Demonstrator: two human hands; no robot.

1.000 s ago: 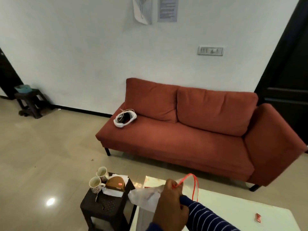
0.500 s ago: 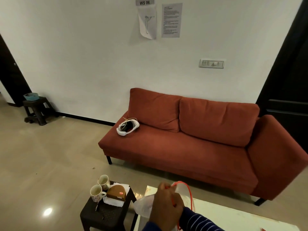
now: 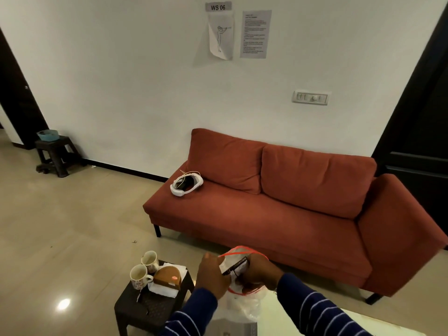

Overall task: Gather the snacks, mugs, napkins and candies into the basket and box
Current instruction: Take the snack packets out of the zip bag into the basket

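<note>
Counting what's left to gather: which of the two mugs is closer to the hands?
The rear mug, beside the brown snack; the front mug sits further left.

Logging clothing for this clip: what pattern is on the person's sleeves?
Dark navy with thin pale horizontal stripes, seen on the right sleeve in the head view.
</note>
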